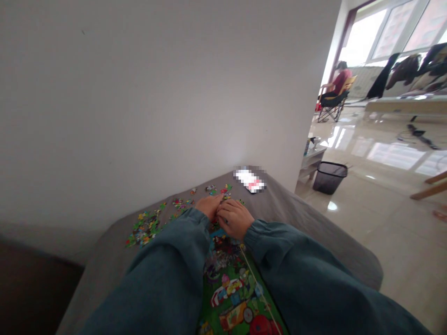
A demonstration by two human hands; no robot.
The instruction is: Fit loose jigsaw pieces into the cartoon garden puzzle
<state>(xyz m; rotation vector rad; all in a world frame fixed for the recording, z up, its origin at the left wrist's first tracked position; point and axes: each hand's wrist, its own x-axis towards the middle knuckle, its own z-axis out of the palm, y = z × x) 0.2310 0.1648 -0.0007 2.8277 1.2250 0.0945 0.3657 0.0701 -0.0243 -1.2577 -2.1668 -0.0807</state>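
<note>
My left hand point(208, 206) and my right hand point(235, 217) meet over the far end of a colourful picture board point(230, 298), fingertips touching or nearly so. Both have their fingers curled and pressed together; whatever lies between them is hidden. Small jigsaw puzzle pieces point(148, 225) lie in a loose heap left of my left forearm. More puzzle pieces point(179, 203) are scattered between that heap and my hands, and a few point(226, 188) sit just beyond my fingertips. The board shows a green cartoon scene, its sides partly covered by my sleeves.
A phone point(250, 180) with a lit, blurred screen rests on the grey cloth point(300, 218) beyond my right hand. A pale wall point(174, 102) rises behind. On the floor at right stands a black wastebasket point(330, 177); farther off, a person point(341, 81) sits in a folding chair.
</note>
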